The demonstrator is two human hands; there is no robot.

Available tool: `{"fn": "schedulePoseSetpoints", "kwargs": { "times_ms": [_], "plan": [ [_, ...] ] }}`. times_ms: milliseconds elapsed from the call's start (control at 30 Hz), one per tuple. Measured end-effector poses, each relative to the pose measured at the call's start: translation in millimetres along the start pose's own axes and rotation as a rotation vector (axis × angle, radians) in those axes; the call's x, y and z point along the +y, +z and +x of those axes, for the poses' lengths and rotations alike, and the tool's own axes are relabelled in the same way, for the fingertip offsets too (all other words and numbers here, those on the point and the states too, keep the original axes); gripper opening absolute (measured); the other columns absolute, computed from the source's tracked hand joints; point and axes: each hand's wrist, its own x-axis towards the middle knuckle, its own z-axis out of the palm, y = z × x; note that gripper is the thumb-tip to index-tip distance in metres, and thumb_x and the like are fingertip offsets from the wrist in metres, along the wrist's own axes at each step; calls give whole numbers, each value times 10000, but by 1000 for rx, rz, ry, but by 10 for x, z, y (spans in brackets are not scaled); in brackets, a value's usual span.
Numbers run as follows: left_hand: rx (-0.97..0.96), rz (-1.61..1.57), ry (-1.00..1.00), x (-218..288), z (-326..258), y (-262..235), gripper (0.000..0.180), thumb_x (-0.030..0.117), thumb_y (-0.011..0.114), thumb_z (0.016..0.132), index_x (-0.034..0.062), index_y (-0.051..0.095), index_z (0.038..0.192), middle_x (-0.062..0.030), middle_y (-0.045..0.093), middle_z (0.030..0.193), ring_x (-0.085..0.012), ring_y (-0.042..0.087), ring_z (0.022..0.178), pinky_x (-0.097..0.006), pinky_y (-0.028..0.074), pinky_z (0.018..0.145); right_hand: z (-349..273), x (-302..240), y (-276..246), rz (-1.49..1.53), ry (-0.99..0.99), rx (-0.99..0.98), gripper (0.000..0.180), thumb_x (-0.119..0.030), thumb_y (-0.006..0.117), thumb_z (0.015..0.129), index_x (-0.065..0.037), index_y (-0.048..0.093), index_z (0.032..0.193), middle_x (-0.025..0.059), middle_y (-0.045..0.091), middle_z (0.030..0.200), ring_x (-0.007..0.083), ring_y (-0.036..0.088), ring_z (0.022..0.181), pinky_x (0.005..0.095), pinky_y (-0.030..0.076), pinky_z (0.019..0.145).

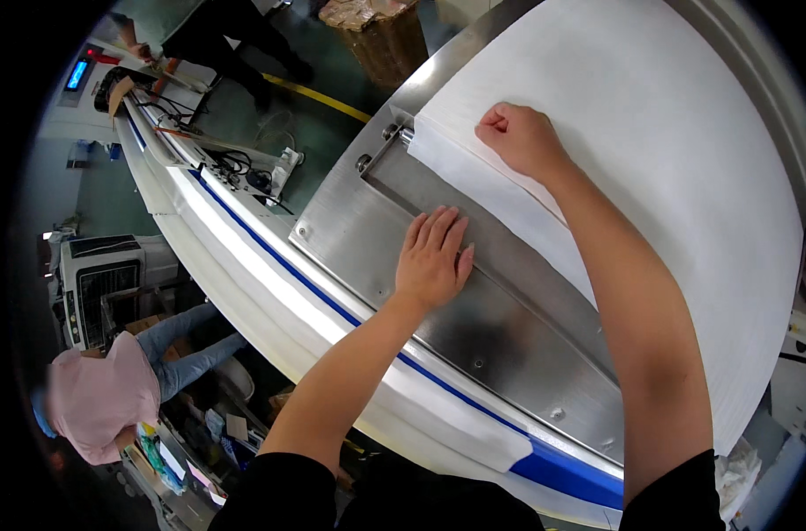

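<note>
Above a green floor (319, 133), our steel table (341, 208) carries a white sheet (660, 150) along its far side, our right hand (525, 140) loosely fisted over it, our left hand (428, 268) flat, with steel open toward the near edge

The white sheeting (677, 159) before me looks smooth and matt, paper or thin cloth, I can't tell which. My metal plate (500, 341) is brushed, softly glossy. My sleeves (677, 497) are matt black cloth. The brown basket (387, 53) looks rough, its crinkled wrap (359, 11) shiny
</note>
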Motion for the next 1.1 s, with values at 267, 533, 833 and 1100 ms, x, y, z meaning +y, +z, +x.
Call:
{"fn": "schedulePoseSetpoints", "kwargs": {
  "times_ms": [267, 533, 833, 1100],
  "plan": [
    [-13, -1, -11, -49, 11, -1, 400, 212, 549, 847, 61, 511, 1216, -131, 490, 1266, -297, 437, 1226, -463, 299, 1052, 88, -34, 79, -87, 73, 10, 190, -246, 630, 791, -61, 657, 828, 74, 676, 759, 222, 641, 711, 334, 502, 677],
    [182, -44, -30, -211, 485, -103, 453, 149, 554, 825, 73, 475, 1265, -132, 467, 1314, -317, 434, 1226, -445, 293, 1047, 49, 35, 102, -159, 72, 89, 153, -267, 597, 800, -128, 659, 815, 58, 673, 763, 276, 640, 728, 390, 505, 667],
    [229, 217, 116, -597, 1049, -106, 469, 148, 553, 815, 106, 477, 1276, -92, 482, 1318, -271, 452, 1224, -442, 294, 1048, 53, 106, 147, -188, -2, 183, 139, -270, 634, 794, -133, 658, 804, 32, 656, 697, 224, 621, 630, 340, 485, 598],
    [272, 266, 113, -601, 967, -186, 353, 224, 622, 781, 140, 558, 1117, -58, 542, 1200, -245, 487, 1171, -424, 338, 995, 38, 9, 74, -149, 83, 105, 164, -282, 579, 818, -140, 663, 818, 83, 673, 768, 296, 644, 730, 414, 507, 666]
  ]
}}
